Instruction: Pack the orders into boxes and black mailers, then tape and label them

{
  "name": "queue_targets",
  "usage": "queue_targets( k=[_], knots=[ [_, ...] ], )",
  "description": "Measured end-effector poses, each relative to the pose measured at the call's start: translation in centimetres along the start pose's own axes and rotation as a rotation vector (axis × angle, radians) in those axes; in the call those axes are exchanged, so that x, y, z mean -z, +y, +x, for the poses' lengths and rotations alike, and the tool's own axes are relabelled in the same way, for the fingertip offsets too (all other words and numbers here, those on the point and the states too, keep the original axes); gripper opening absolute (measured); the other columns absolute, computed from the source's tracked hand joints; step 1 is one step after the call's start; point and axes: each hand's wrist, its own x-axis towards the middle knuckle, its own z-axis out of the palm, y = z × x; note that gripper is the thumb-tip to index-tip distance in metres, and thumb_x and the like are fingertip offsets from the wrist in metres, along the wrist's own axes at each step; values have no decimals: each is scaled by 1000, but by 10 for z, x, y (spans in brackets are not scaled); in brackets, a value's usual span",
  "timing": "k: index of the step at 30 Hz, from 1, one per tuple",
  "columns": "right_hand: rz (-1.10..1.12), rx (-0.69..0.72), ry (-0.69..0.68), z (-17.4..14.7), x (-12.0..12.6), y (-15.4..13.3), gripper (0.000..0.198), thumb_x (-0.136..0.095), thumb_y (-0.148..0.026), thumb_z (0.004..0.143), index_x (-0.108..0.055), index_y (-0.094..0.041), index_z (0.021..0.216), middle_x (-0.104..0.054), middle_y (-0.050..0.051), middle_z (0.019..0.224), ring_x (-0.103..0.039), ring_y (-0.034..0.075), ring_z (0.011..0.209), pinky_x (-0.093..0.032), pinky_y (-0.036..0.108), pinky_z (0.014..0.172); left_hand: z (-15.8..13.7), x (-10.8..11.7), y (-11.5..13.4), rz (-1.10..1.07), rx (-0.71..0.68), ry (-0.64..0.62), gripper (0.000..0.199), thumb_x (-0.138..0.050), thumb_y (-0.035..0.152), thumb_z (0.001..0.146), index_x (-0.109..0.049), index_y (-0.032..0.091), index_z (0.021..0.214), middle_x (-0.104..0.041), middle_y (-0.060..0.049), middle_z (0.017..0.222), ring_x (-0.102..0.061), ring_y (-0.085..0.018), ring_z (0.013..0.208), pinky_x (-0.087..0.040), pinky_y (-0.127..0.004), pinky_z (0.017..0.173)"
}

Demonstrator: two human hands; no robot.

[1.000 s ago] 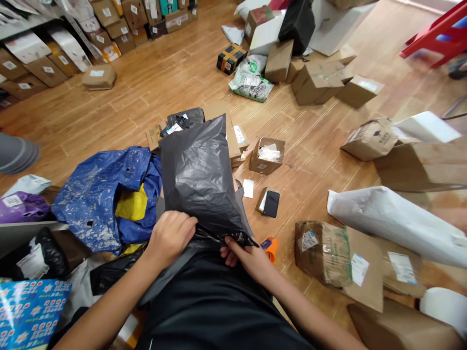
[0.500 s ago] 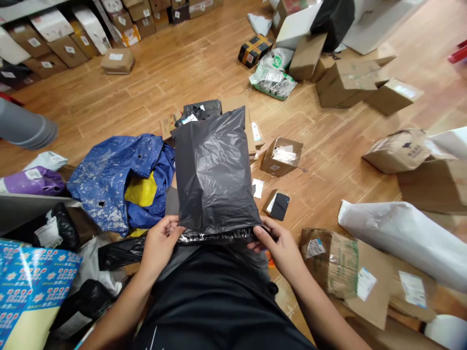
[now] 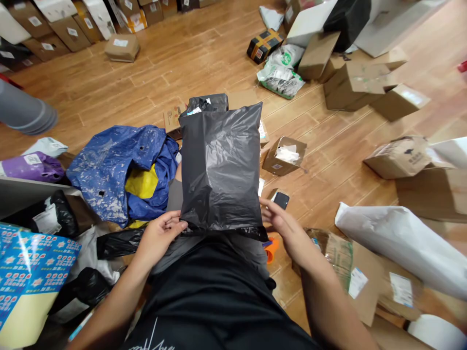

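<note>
A flat black plastic mailing bag [image 3: 222, 170] lies across my lap, with a shiny folded strip along its near edge. Between thumb and fingers, my left hand [image 3: 160, 237] pinches the bag's near left corner. My right hand [image 3: 282, 226] is beside the bag's right edge, fingers stretched out and holding nothing; whether a fingertip brushes the plastic I cannot tell. Just beyond that hand is a dark phone [image 3: 281, 200] resting on a small box. Below it, an orange object [image 3: 270, 250] is partly hidden by my leg.
A blue sack [image 3: 105, 170] with a yellow inside lies to the left, near a purple parcel [image 3: 34, 166]. An opened carton [image 3: 285, 155] with white paper sits on the wooden floor to the right. Flattened cardboard [image 3: 368, 277] and a long white package [image 3: 397, 238] lie farther right.
My right hand has let go of the bag's near right corner and moved slightly up and right, its fingers spreading. My left hand keeps its grip. The camera view has shifted slightly.
</note>
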Motion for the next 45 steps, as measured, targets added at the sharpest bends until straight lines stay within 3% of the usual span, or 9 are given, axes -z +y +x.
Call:
queue_targets(
  k=[5,11,17,29,32,35,38,41,45],
  knots=[
    [-472,1,274,45,-24,-16,69,-84,-77,77,-78,-21,118,-82,14,108,-76,39,100,-58,47,87,3,0,0,70,-106,57,41,-83,55,83,-76,16,91,-68,1,73,-58,-13,68,-44,-24,66],
    [-214,140,295,62,-28,8,59,-85,-66,82,-79,-19,117,-83,11,114,-76,37,108,-58,44,94,2,-2,-7,-21,-82,81,32,-78,50,87,-70,19,85,-63,3,69,-53,-13,64,-43,-22,59],
    [-194,123,220,50,-21,13,71,-89,-62,82,-70,-21,136,-77,12,134,-71,36,121,-55,49,109,6,4,3,-73,-76,-100,56,-79,56,87,-76,19,128,-78,-9,114,-68,-20,85,-50,-26,64],
    [-46,123,193,35,-15,20,67,-88,-59,83,-65,-22,133,-76,12,124,-73,33,113,-61,49,101,14,17,13,3,62,-183,52,-94,52,70,-82,17,106,-78,-5,84,-67,-17,71,-49,-25,63],
    [-309,263,396,11,-17,4,91,-89,-58,84,-48,-22,158,-63,19,147,-66,39,129,-57,60,109,3,26,8,59,125,-206,48,-93,54,70,-83,16,97,-77,-5,78,-66,-17,70,-50,-27,68],
    [-511,582,600,-16,-34,-26,77,-89,-35,90,-52,-33,157,-60,14,150,-57,39,142,-49,61,120,-5,25,1,35,125,-149,49,-93,54,70,-83,17,100,-79,-7,84,-67,-18,74,-51,-28,72],
    [-434,797,179,-26,-68,-47,52,-75,-14,99,-64,-41,142,-75,5,119,-73,27,117,-63,41,102,-8,20,-4,4,84,-158,43,-92,50,71,-81,17,95,-76,-5,82,-65,-17,72,-49,-26,69],
    [-478,713,-328,-9,-104,-44,32,-57,-18,111,-67,-32,139,-77,5,126,-76,22,114,-63,34,98,-9,18,-5,-13,77,-222,36,-90,46,73,-80,16,90,-72,-3,77,-62,-15,69,-47,-25,66],
    [-678,575,-335,25,-132,-26,25,-59,-22,111,-69,-21,134,-74,10,132,-76,25,112,-61,34,95,-11,18,1,-27,68,-280,29,-87,39,76,-80,17,93,-73,-4,82,-61,-15,71,-47,-25,68]
  ],
)
